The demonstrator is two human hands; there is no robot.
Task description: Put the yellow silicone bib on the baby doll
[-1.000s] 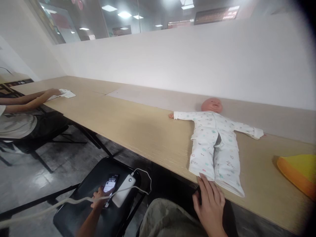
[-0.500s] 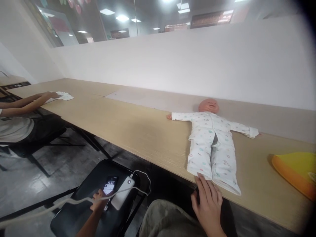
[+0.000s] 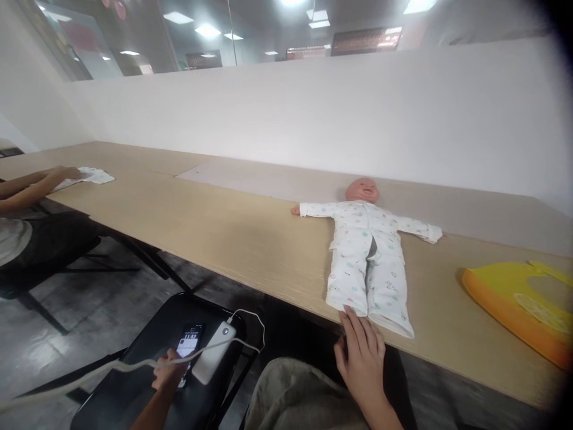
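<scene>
Pale wood tabletop point(image 3: 233, 230) in the head view, with a doll point(image 3: 364, 257) on its back, arms spread, feet at the near edge. Right hand point(image 3: 363, 358) flat and released at 6 o'clock of the doll, fingertips touching one trouser cuff. Left hand point(image 3: 166, 373) at 9 o'clock, curled at a phone point(image 3: 188, 343) on a chair point(image 3: 129, 388); gripping or only resting, cannot tell. Yellow bib point(image 3: 514, 289) at 3 o'clock of the doll, another person's hand point(image 3: 62, 174) far off at 10. Probably light, soft suit, limp limbs, hard head; best taken under the torso, not by loose cloth.
</scene>
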